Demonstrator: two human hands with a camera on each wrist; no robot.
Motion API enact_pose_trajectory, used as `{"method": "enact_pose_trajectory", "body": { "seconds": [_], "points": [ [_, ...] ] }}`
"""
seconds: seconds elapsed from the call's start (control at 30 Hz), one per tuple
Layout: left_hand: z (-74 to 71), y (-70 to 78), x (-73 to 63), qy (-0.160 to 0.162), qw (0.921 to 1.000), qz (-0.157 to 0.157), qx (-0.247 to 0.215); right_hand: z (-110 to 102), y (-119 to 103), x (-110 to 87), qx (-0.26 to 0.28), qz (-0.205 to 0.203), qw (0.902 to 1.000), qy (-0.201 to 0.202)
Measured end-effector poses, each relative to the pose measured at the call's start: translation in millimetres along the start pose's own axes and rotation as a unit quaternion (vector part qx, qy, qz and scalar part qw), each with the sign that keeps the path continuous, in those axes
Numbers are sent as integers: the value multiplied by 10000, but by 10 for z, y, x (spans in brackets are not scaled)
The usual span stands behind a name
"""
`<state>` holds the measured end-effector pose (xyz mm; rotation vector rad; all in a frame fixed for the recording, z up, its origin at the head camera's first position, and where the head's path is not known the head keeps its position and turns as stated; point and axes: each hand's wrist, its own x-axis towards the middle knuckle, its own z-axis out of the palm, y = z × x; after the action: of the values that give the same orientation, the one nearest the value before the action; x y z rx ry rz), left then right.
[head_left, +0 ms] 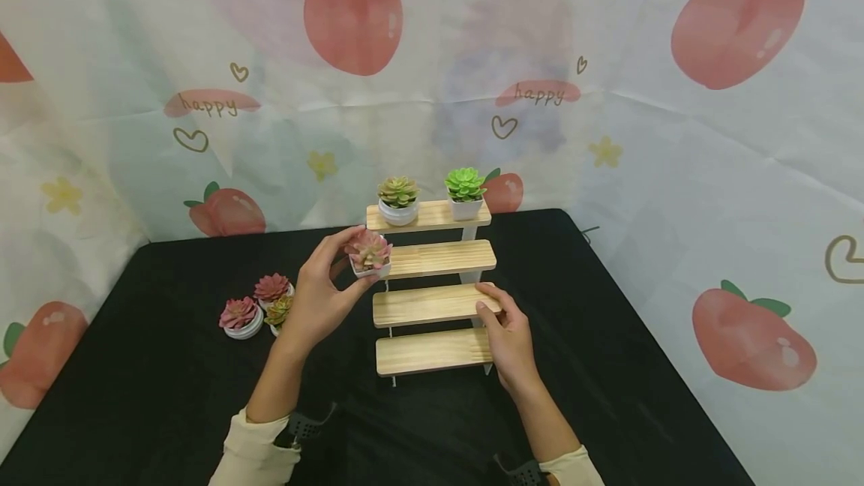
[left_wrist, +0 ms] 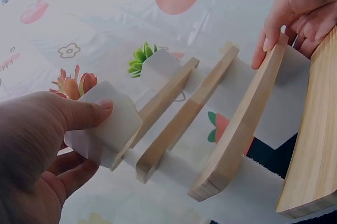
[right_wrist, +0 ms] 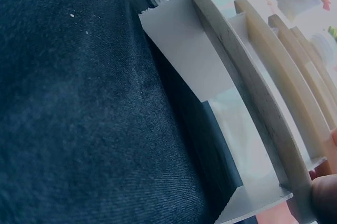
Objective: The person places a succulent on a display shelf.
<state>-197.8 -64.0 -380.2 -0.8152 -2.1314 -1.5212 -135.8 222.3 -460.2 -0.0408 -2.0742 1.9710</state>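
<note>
My left hand point(head_left: 319, 291) pinches a pink potted succulent point(head_left: 370, 252) by its white square pot, between thumb and fingers. The pot is at the left end of the second shelf from the top of a four-tier wooden display stand point(head_left: 432, 351), overlapping that shelf in the head view. In the left wrist view the white pot point(left_wrist: 113, 119) is tilted beside the plank ends. My right hand point(head_left: 511, 340) grips the right end of the third shelf, fingers on top. On the top shelf stand an olive-green succulent point(head_left: 398, 193) in a round pot and a bright green succulent point(head_left: 465, 186) in a square one.
Left of the stand, three more potted succulents stand close together: two pink ones point(head_left: 239, 313) point(head_left: 273, 288) and a yellow-green one point(head_left: 278, 310), partly behind my left wrist. A black cloth point(head_left: 169, 388) covers the table. A fruit-patterned curtain point(head_left: 432, 36) hangs behind.
</note>
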Motion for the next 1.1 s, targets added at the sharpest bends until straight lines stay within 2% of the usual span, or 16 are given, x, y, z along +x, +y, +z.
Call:
{"method": "enact_pose_trajectory", "body": {
  "seconds": [0.7,1.1],
  "points": [
    [64,-35,38,-107,9994,-229,222,21,-23,-18,103,-43,9999,-53],
    [160,-61,97,-419,9988,-261,32,5,-34,-15,91,-89,9999,-28]
  ]
}}
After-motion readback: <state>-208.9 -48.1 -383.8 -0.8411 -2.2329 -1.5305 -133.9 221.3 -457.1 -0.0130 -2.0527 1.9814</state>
